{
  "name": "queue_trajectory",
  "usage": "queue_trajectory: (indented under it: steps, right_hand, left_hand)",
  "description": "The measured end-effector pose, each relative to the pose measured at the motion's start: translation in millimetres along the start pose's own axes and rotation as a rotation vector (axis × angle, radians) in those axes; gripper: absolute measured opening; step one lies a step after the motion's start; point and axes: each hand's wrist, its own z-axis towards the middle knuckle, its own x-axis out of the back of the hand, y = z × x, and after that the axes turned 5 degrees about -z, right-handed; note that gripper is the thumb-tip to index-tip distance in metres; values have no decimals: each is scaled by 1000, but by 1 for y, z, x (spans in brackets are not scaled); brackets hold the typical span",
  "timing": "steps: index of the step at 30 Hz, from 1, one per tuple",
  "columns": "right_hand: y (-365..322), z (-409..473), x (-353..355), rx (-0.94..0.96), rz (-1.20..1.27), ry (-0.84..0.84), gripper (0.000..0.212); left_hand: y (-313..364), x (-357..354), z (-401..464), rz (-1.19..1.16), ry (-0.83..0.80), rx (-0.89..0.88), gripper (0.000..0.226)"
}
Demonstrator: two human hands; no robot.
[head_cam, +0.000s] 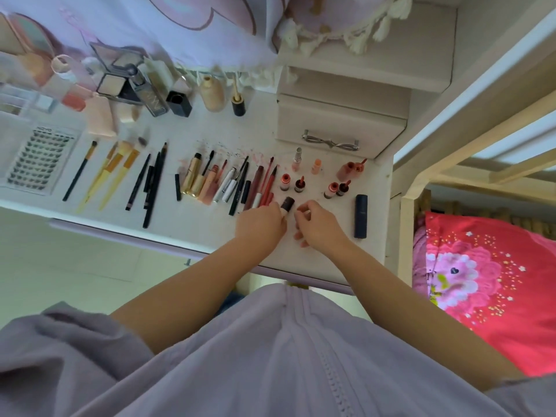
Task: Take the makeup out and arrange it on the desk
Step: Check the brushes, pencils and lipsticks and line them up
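My left hand (263,222) grips a short tube (286,206) with a dark brown cap and pale base, just above the white desk (195,227). My right hand (319,225) is right beside it, fingers curled and pinching something small that I cannot make out. Beyond the hands stand small red and dark lip bottles (299,184). Left of them lies a row of lip pencils and tubes (228,185), then black liners (153,182) and yellow-handled brushes (114,173). A dark blue tube (360,216) lies to the right.
A lash tray (39,164) sits at far left. Compacts, foundation bottles (212,93) and sponges stand along the back. A beige box with a metal handle (340,124) sits at back right. A bed frame and a pink pillow (487,284) are to the right.
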Motion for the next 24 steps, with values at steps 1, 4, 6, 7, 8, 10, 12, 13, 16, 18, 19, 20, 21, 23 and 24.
queue_trajectory:
  steps: [1, 4, 6, 7, 8, 10, 12, 13, 16, 18, 19, 20, 21, 23, 24]
  right_hand:
    - [-2, 0, -2, -22, 10, 8, 17]
    - [-4, -3, 1, -83, -35, -8, 35]
    - [-5, -9, 6, -98, -1, -97, 38]
    - [-6, -14, 9, -101, 32, -136, 38]
    - [-9, -18, 14, -95, 55, -150, 37]
    - [-19, -27, 24, -53, 70, -109, 36]
    - [-32, -35, 40, -10, 106, -60, 36]
    - [-38, -40, 49, 2, 118, -51, 38]
    - [-48, -54, 73, 22, 62, -48, 55]
    - [-49, -61, 81, 55, 61, -61, 57]
    - [-49, -63, 83, 84, 72, -56, 54]
    - [-49, -65, 85, 116, 87, -43, 50]
    - [-49, -66, 86, 145, 108, -29, 45]
    - [-48, -69, 89, 201, 134, -1, 34]
    - [-48, -70, 90, 224, 121, 14, 29]
  left_hand:
    - [-1, -1, -2, -3, -12, -37, 31]
    - [-9, 1, -14, 53, -19, -277, 31]
    - [-22, 4, -20, 44, 72, -482, 30]
    - [-28, 8, -22, 26, 100, -536, 28]
    - [-30, 16, -22, 13, 92, -561, 28]
    - [-28, 34, -20, -24, 14, -541, 28]
    - [-22, 54, -20, -145, -35, -499, 29]
    - [-20, 63, -21, -213, -16, -495, 30]
    - [-16, 84, -26, -292, 55, -513, 32]
    - [-12, 92, -29, -274, 57, -520, 30]
    - [-10, 94, -30, -257, 42, -523, 30]
    - [-8, 96, -30, -244, 24, -526, 30]
    - [-6, 97, -30, -243, 9, -526, 30]
    - [-4, 99, -28, -279, -5, -530, 32]
    - [-4, 101, -27, -297, -6, -532, 33]
